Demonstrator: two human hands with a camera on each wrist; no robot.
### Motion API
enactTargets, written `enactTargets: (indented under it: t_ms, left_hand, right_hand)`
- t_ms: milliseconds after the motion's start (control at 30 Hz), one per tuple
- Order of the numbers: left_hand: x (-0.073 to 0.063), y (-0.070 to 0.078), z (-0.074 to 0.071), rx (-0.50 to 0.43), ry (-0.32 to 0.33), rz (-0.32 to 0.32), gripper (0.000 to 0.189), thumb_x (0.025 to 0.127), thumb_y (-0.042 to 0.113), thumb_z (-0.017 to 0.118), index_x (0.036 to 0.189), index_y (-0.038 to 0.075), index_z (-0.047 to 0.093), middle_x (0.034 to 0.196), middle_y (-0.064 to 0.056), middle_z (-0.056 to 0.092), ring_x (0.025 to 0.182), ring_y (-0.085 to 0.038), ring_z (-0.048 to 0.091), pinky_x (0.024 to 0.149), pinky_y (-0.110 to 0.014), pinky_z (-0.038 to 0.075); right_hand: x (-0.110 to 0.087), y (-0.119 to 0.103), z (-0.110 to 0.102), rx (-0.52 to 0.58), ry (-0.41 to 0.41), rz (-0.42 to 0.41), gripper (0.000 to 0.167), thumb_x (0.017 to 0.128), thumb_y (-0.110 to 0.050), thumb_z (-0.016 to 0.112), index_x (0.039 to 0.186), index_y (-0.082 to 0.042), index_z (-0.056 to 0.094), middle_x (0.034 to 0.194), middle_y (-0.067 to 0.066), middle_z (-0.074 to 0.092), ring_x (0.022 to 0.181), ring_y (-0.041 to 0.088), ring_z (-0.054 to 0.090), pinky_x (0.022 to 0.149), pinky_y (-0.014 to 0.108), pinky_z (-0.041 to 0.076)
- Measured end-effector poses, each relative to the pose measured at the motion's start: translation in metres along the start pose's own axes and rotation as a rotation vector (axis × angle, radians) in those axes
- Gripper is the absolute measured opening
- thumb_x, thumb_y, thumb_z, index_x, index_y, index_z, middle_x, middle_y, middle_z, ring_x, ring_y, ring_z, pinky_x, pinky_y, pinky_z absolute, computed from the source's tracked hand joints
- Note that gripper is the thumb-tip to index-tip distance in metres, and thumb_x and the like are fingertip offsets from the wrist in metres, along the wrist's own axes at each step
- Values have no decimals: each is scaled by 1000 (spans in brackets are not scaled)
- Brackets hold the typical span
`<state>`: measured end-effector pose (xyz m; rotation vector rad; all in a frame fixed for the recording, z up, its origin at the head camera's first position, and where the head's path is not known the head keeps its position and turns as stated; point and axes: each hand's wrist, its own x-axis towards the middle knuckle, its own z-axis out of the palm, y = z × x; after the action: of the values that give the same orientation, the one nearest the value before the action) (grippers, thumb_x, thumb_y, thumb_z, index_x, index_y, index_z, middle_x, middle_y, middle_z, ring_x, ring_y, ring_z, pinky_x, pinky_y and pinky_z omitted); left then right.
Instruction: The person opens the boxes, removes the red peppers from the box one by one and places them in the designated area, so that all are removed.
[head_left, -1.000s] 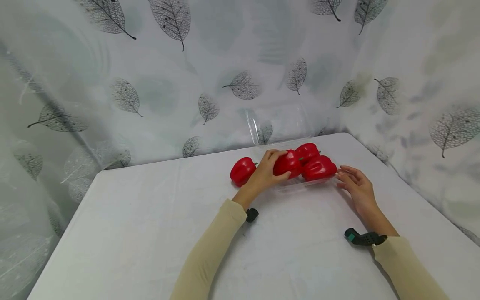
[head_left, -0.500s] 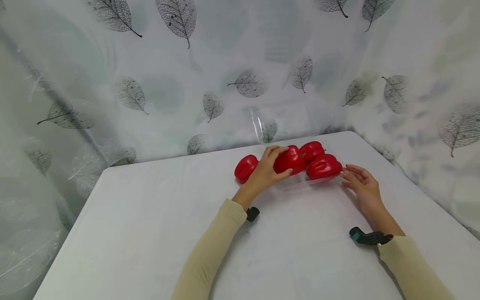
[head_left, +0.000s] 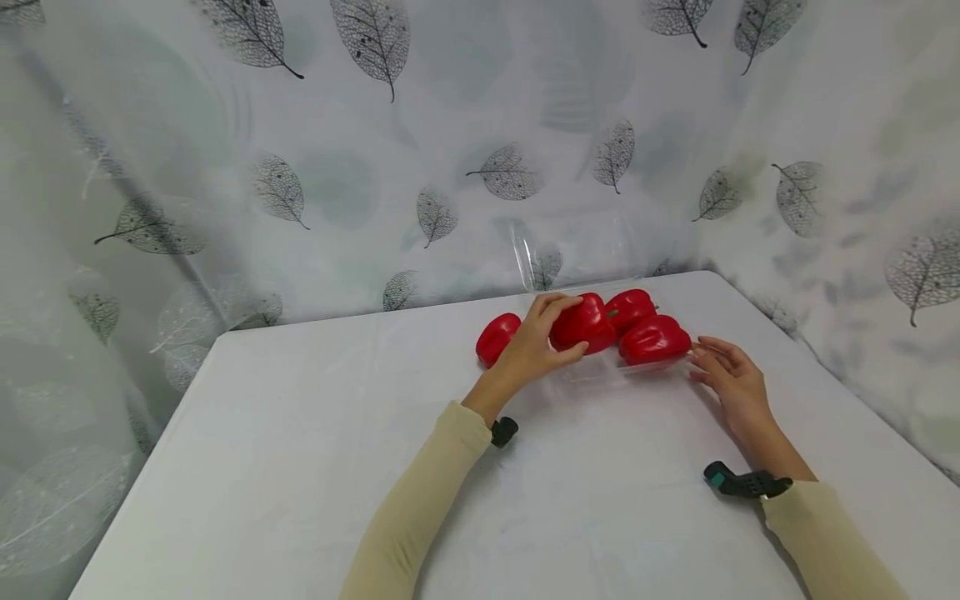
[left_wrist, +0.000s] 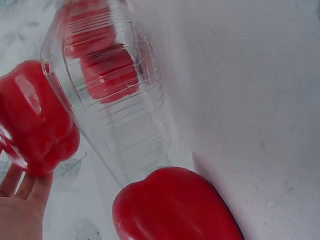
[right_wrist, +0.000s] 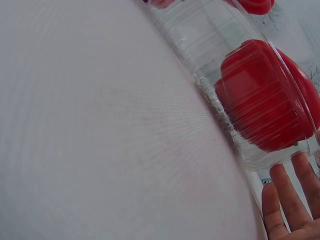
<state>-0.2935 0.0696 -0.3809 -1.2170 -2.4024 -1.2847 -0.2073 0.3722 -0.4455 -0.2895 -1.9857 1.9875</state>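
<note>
My left hand (head_left: 528, 346) grips a red bell pepper (head_left: 585, 325), its thumb and fingers around the near side. In the left wrist view this held pepper (left_wrist: 37, 117) is level with the rim of the clear plastic container (left_wrist: 135, 135), above its unfilled end. Two more red bell peppers, one behind (head_left: 630, 308) and one in front (head_left: 655, 340), lie in the container's right part. Another red bell pepper (head_left: 493, 337) rests on the table to the left, partly behind my left hand. My right hand (head_left: 733, 383) touches the container's right end with extended fingers (right_wrist: 290, 200).
The container's clear lid (head_left: 573, 258) stands raised at the back, against the leaf-patterned curtain (head_left: 337, 250). A white cloth covers the table (head_left: 300, 467), whose far edge runs just behind the container. Black bands with small devices (head_left: 746, 482) sit on both wrists.
The head view has swung slightly, shifting the scene rightward. My left hand keeps its hold on the bell pepper with hardly any movement, and my right hand stays at the container's end.
</note>
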Motion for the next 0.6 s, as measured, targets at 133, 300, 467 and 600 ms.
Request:
enactTargets:
  t_ms: [133,300,467,600]
  left_hand:
    - [-2,2,-1,-7,-1,23,63,86,20,74,141,13,44,142,-8,40,130,-20,40,94,-28,51]
    - [-5,5,-3,-4,3,58,63,86,18,75,141,12,44,141,-7,40,130,-19,40,95,-26,51]
    - [-9,9,-7,6,16,82,64,85,17,76,140,12,45,140,-7,41,129,-20,40,95,-26,50]
    - [-12,9,-10,33,27,100,64,84,17,77,139,11,46,140,-8,42,129,-19,41,95,-26,50]
  right_hand:
    - [0,0,-1,-18,1,-1,52,91,-36,67,136,-16,50,113,-15,57,95,-5,63,75,10,52]
    - [1,0,-1,1,-15,-32,48,92,-32,67,134,-15,51,110,-16,60,95,-3,64,74,11,52]
    - [2,0,-1,5,-16,-34,46,92,-31,67,133,-17,52,110,-16,60,94,-4,64,74,10,52]
    - [2,1,-1,8,-12,-16,49,91,-32,68,135,-16,51,111,-16,58,93,-5,64,74,10,52]
